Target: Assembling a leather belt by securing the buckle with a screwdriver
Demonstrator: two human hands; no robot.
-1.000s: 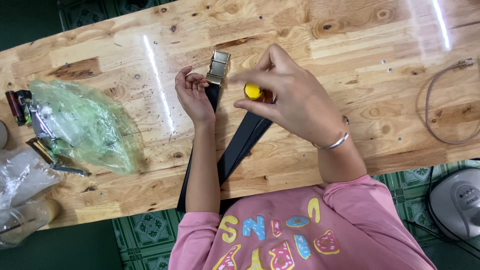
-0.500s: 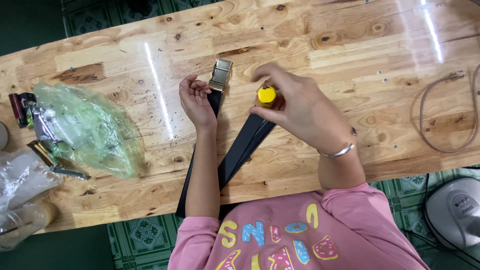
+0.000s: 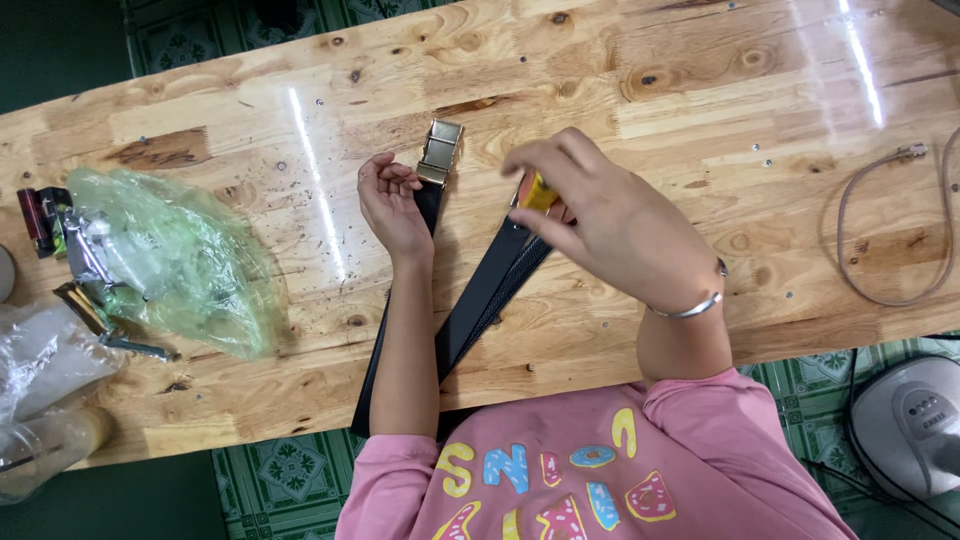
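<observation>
A black belt (image 3: 478, 300) lies folded on the wooden table (image 3: 620, 90), its gold metal buckle (image 3: 440, 152) at the far end. My left hand (image 3: 392, 205) rests on the belt just below the buckle, fingers curled and pressing the strap down. My right hand (image 3: 605, 220) hovers over the belt's other strand, pinching a small tool with a yellow handle (image 3: 538, 193); its tip is hidden by my fingers. A silver bangle (image 3: 690, 305) sits on my right wrist.
A crumpled green plastic bag (image 3: 175, 260) with metal buckle parts (image 3: 95, 310) lies at the left. A clear bag (image 3: 40, 360) sits at the lower left edge. A looped brown cord (image 3: 890, 230) lies at the right. A grey appliance (image 3: 915, 425) stands on the green tiled floor.
My right hand has turned and lowered toward the belt, and the yellow-handled tool is now mostly covered by my fingers. The left hand stays by the buckle.
</observation>
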